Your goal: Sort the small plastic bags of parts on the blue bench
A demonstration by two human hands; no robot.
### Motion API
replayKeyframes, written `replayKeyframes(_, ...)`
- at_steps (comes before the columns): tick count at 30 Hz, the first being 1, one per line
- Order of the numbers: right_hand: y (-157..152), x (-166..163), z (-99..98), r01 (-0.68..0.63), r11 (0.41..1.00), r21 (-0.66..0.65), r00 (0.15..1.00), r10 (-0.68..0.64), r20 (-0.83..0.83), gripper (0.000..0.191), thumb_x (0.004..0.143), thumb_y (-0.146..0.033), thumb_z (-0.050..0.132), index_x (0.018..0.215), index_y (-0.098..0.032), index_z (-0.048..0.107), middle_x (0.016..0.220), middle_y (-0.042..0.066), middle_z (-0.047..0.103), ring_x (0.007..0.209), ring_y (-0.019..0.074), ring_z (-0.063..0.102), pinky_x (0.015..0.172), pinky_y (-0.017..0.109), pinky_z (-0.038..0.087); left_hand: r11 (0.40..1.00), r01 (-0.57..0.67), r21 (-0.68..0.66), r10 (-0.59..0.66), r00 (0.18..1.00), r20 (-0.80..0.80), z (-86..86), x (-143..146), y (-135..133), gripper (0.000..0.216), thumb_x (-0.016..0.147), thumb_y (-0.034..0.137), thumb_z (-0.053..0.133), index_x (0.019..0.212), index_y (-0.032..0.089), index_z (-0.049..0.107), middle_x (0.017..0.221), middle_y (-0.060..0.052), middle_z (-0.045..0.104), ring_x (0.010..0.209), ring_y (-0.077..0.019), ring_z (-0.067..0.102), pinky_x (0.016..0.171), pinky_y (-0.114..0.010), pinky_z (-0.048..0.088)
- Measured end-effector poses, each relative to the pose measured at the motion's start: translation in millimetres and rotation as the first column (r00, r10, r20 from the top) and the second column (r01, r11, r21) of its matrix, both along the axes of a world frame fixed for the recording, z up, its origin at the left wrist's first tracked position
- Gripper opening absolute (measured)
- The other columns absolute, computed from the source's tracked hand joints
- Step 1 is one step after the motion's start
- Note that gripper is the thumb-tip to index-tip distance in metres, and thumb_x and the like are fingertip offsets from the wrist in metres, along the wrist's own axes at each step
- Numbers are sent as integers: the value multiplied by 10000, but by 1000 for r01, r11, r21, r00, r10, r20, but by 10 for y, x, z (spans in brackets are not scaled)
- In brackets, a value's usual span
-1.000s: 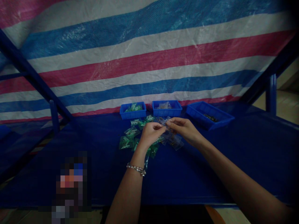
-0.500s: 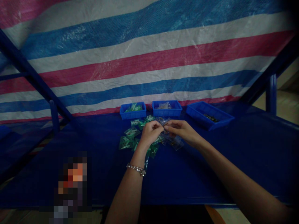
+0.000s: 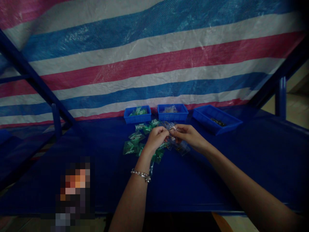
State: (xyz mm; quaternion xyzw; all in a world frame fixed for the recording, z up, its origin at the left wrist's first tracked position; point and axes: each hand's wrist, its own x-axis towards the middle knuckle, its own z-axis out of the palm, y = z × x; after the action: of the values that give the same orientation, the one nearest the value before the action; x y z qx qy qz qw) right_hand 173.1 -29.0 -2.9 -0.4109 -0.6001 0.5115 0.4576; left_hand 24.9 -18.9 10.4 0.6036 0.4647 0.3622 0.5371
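My left hand (image 3: 156,138) is closed in a pinch, with a silver bracelet on its wrist. Close against it on the right, my right hand (image 3: 189,136) pinches too. Between their fingertips is a small clear plastic bag (image 3: 172,139), partly hidden by the fingers; its contents are too small to name. Around and under my hands lie several small green-tinted bags (image 3: 130,147) with pale pieces inside. Other clear bags (image 3: 182,148) with dark or brassy bits lie beneath my right hand.
Behind the pile stand a blue bin (image 3: 137,120) of green bags, a second blue bin (image 3: 173,117) of clear bags and a third blue bin (image 3: 217,127) with small metal parts. Blue posts (image 3: 56,120) flank the blue table (image 3: 101,180). A striped tarp (image 3: 149,71) hangs behind.
The fingertips have parted slightly, and more of the clear bag shows between them. Both arms stay in nearly the same place.
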Motion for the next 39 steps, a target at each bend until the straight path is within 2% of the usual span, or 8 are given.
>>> replayKeyframes(6,24,22,-24,-12,1000,2,1000,12,-3,311,637,-436,670,722,-152,578,566,-7,557,451,85,464,453,241,365,1000,12,12,-11,1000,-13,-7,-3,-3,110,709,204,528,630,132,503,544,25,500,494,-61,450,505,-186,335)
replayKeyframes(17,42,52,-50,-6,1000,-6,1000,6,-2,285,687,-430,629,736,-154,575,575,-9,559,445,78,461,443,231,356,1000,13,13,-14,998,62,17,-4,-19,153,711,236,581,607,128,553,530,18,519,498,-66,451,526,-201,339)
replayKeyframes(25,34,47,-37,12,1000,-23,1000,-12,2,320,683,-447,631,813,-161,573,572,-16,574,435,77,460,443,228,347,999,-40,-12,41,995,92,-11,-37,8,141,683,231,607,619,118,552,541,12,506,476,-55,441,471,-189,291)
replayKeyframes(39,2,39,5,16,999,-50,1000,-14,27,356,695,-450,625,903,-167,566,599,-7,592,439,76,469,444,225,346,992,-106,-71,114,985,130,4,-41,15,142,631,252,618,593,133,552,579,1,519,511,-69,457,493,-203,305)
